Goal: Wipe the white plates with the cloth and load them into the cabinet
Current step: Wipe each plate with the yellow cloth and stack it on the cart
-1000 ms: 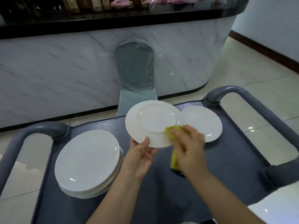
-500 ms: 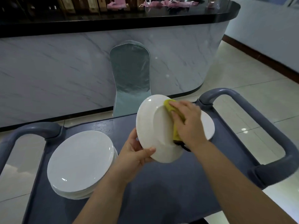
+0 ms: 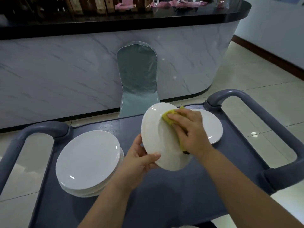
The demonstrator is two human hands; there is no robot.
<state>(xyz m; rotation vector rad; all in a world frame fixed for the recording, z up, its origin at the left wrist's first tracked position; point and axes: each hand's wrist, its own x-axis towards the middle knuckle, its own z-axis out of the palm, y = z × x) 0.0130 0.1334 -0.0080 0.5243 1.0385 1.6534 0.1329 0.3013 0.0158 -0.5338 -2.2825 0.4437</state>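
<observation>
Looks like a restaurant or banquet hall, in the service area. Seen from behind a grey service cart [image 3: 164,195] carrying a stack of white plates [image 3: 88,160]. Faces a long curved bar counter [image 3: 98,71] with marble front and black top. Shows a chair in a shiny banquet cover [image 3: 138,76], and glossy floor tiles [image 3: 256,76].

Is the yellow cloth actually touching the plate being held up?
Touching. The head view shows the right hand pressing the yellow cloth flat against the tilted plate, no gap visible.
</observation>
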